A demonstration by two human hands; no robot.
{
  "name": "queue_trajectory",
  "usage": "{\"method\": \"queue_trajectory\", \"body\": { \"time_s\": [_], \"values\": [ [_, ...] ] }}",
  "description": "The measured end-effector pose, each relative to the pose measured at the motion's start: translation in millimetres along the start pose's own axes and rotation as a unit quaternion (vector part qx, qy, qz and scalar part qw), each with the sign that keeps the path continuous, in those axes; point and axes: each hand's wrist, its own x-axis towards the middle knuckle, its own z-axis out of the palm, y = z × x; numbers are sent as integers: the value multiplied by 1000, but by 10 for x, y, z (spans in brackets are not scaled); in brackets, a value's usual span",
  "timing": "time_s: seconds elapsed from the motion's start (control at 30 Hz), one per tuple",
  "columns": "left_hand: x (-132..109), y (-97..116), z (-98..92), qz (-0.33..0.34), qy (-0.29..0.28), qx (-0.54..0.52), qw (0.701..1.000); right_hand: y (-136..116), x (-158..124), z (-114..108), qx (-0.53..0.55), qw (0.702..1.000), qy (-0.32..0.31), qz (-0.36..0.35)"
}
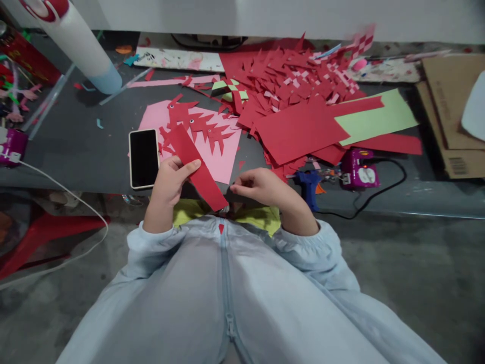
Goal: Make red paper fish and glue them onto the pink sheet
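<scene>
Left grip [170, 181] is clasping a red paper strip [197, 169]; right grip [259, 186], pinched narrow, is hovering just beside its lower end; phone [144, 157] is lying left

The left hand [168, 184] covers part of the red paper strip [197, 169] and the lower right corner of the phone [143, 156]. The right hand [261, 187] has its fingertips pinched together; whether anything lies between them is too small to tell. Both hands and the strip hide most of the yellow-green sheet [261, 217] on the lap. The white tube [81, 43] is cut off by the top edge, and the cardboard [450, 101] and a white object [475, 108] by the right edge. The woven red-and-white piece [359, 43] is blurred.
</scene>
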Motion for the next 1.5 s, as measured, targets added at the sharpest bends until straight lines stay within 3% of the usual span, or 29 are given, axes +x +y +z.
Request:
{"method": "queue_trajectory", "body": {
  "time_s": [0.1,0.27,0.4,0.67,0.83,1.03,1.13,1.23,1.3,1.4,1.5],
  "values": [
    [-4,34,13,-24,2,-10,1000,22,-4,23,4,1000,6,-5],
    [14,-34,52,-11,-3,5,1000,-49,-26,7,-23,987,149,-49],
    [14,-120,116,-27,-9,3,1000,-126,-42,6,-36,973,213,-82],
    [5,-248,269,-29,14,-42,999,-213,-42,118,-103,965,203,-132],
    [-45,-299,307,-32,-6,-39,999,-212,-22,178,-186,948,203,-163],
    [-15,-423,172,-1,-22,37,999,-68,59,184,-276,912,242,-182],
    [26,-481,22,58,30,114,991,71,111,219,-323,895,255,-171],
    [-14,-460,-119,132,83,246,957,206,137,275,-337,898,231,-163],
    [-91,-404,-172,183,92,363,909,274,139,307,-332,904,219,-158],
    [-211,-330,-173,238,63,511,824,335,134,332,-313,913,214,-152],
    [-259,-349,-116,255,10,574,778,355,131,333,-285,924,208,-148]
  ]
}}
